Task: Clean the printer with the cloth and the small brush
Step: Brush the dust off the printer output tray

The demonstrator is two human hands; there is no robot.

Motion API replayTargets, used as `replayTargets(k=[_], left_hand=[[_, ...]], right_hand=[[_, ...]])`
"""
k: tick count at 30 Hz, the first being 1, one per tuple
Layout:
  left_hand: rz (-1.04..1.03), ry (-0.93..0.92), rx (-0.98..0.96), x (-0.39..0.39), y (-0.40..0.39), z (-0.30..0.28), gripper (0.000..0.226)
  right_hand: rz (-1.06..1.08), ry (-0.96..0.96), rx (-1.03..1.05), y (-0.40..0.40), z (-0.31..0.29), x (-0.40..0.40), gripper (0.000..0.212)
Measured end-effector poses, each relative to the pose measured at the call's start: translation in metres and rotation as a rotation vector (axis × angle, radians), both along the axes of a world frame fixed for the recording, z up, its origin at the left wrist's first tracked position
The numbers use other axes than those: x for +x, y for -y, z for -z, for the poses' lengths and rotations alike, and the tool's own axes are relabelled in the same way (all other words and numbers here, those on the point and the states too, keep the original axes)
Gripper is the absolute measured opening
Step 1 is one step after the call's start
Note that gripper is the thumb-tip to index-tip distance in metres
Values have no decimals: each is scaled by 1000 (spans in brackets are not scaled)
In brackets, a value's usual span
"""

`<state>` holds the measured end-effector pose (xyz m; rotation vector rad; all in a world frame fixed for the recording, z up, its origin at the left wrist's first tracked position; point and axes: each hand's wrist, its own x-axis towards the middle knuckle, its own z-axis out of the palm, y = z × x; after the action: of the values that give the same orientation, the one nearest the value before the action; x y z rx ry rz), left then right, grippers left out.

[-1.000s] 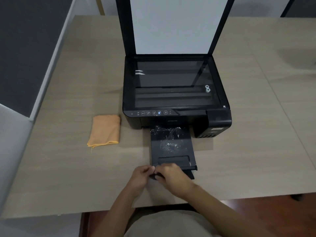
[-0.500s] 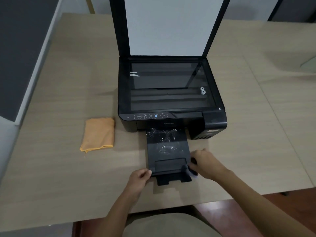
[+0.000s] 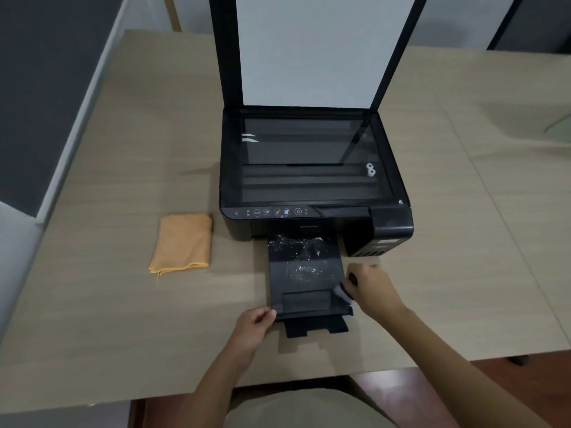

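One black printer point(image 3: 312, 180) sits in the middle of the pale wooden table point(image 3: 108, 319), its scanner lid point(image 3: 312, 47) raised upright at the far side so the white underside faces the viewer and the dark glass point(image 3: 309, 159) lies bare. A row of small round buttons point(image 3: 272, 212) runs along the near left edge of its top, one of them lit blue. From the near front of the machine a black output tray point(image 3: 304, 270) is pulled out over the table, with white specks and smears scattered on its far half and an extension flap sticking out at its near end. The left hand point(image 3: 251, 327) pinches the tray's near left corner, thumb on top and fingers curled beneath the edge. The right hand point(image 3: 370, 287) is at the tray's right edge, its fingers curled round a small brush point(image 3: 343, 292); only a pale, blurred end and a dark bit of handle show, with the pale end lying on the tray's right rim. Whether the bristles touch the tray surface is too blurred to tell. The orange cloth point(image 3: 182, 242), folded into a rough rectangle, lies flat on the table to the left of the printer, just beside it but apart, and neither hand touches it. Both bare forearms reach in from the near edge, and a dark partition point(image 3: 40, 88) stands along the table's far left side.
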<state>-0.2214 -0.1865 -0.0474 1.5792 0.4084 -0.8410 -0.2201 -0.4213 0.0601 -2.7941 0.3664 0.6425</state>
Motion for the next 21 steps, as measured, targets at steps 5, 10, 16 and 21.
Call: replayTargets(k=[5, 10, 16, 21], left_hand=[[19, 30, -16, 1, -3, 0, 20], [23, 34, 14, 0, -1, -1, 22], [5, 39, 9, 0, -2, -1, 23], [35, 40, 4, 0, -2, -4, 19]], right_hand=[[-62, -34, 304, -65, 14, -6, 20], [111, 47, 29, -25, 14, -14, 12], [-58, 95, 162, -57, 7, -14, 13], [179, 379, 195, -50, 6, 0, 20]])
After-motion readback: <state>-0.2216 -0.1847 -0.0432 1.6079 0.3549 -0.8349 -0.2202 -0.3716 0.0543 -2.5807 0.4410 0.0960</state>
